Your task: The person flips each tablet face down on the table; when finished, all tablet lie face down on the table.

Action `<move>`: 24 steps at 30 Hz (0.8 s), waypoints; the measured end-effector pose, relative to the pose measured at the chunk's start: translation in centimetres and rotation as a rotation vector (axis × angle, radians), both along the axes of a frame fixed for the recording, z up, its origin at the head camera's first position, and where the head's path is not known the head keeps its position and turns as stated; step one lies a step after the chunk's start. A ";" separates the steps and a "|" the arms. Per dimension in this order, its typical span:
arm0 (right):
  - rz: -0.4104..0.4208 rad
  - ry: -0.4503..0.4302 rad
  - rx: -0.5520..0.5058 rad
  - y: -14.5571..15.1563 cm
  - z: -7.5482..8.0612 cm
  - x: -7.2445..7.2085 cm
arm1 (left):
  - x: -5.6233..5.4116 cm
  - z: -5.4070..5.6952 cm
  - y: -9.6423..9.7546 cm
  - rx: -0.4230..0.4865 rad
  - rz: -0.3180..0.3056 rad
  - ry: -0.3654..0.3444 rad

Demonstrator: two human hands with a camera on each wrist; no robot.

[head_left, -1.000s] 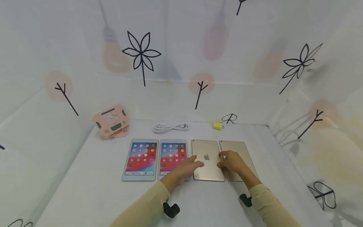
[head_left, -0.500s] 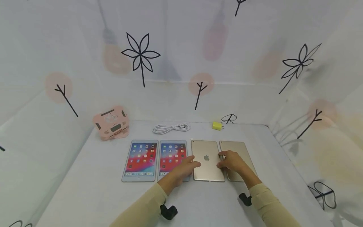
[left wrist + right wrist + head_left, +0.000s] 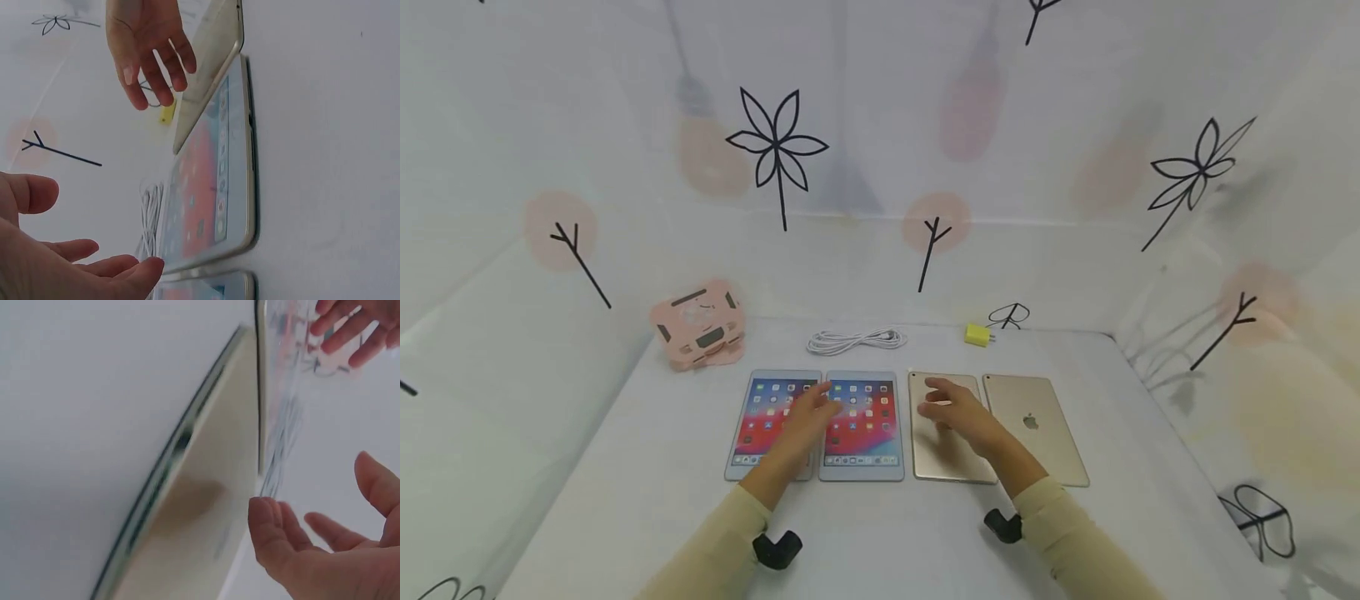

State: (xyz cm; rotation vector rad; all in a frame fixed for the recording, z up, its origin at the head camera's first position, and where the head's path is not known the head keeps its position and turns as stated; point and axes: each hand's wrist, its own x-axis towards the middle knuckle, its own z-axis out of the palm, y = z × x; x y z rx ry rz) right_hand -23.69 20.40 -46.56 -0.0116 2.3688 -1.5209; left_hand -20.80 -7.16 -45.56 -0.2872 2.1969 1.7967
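I see the fingers of the left hand (image 3: 802, 427) loosely spread and slightly bent, with nothing in their grip; they are over the seam between two tablets lying screen up, and I cannot tell whether a fingertip touches the glass. The fingers of the right hand (image 3: 967, 421) are parted and softly curved, also holding nothing; in my right wrist view their shadow falls on the gold back of a tablet, apart from them.

Below the hands I have four tablets in a row, just beside one another: the leftmost tablet (image 3: 760, 417) and the second tablet (image 3: 865, 425) show lit screens full of icons, the third tablet (image 3: 936, 450) lies gold back up under the right hand, and the fourth tablet (image 3: 1037, 421) shows its gold back and apple mark.

Behind the row I see a coiled white cable (image 3: 853, 340), a yellow plug (image 3: 977, 335) with prongs pointing right, and, at the far left corner, what looks like a pink case (image 3: 698, 323) with dark slots. All rest on the white bench (image 3: 887, 542).
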 end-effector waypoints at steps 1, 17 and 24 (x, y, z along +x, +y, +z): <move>-0.008 -0.026 -0.053 -0.8 -0.1 0.1 | -0.3 -0.1 -0.5 0.018 0.014 -0.008; -0.038 -0.195 -0.310 -4.2 -0.1 1.0 | -1.0 -1.2 -2.6 0.113 0.020 -0.095; -0.031 -0.201 -0.332 -4.3 -0.4 1.0 | -0.5 -1.3 -2.6 0.014 0.000 -0.096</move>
